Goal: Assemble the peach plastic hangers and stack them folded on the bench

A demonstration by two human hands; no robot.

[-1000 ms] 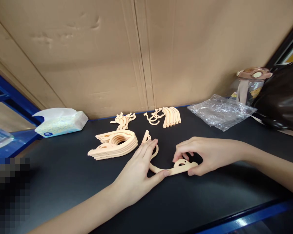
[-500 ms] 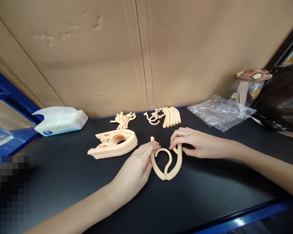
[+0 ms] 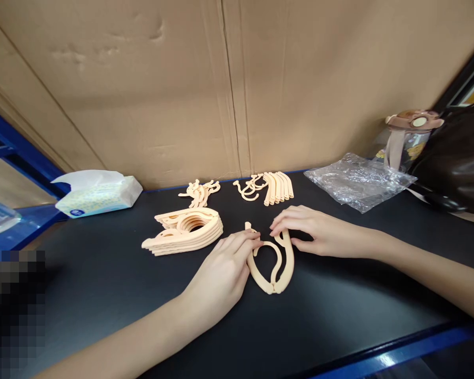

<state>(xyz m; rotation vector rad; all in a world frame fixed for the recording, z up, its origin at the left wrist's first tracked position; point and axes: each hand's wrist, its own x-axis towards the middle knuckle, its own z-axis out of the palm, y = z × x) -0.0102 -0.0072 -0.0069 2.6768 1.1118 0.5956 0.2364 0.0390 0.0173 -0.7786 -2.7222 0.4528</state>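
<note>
A peach-coloured folding clothes hanger lies on the black table, its two arms folded up and its hook curving between them. My left hand grips the left arm, with the fingertips over it. My right hand holds the upper end of the right arm between thumb and fingers. Left of my hands sits a stack of folded hangers. Behind are a small pile of loose hanger parts, some loose hooks and a row of hanger arms.
A tissue pack stands at the back left. At the back right lies a crumpled clear plastic bag, with a drink bottle and a dark bag beyond it. A cardboard wall rises behind the black table.
The hanger's two arms have come closer together, the right arm leaning inward with my right hand. My left hand has shifted slightly right.
</note>
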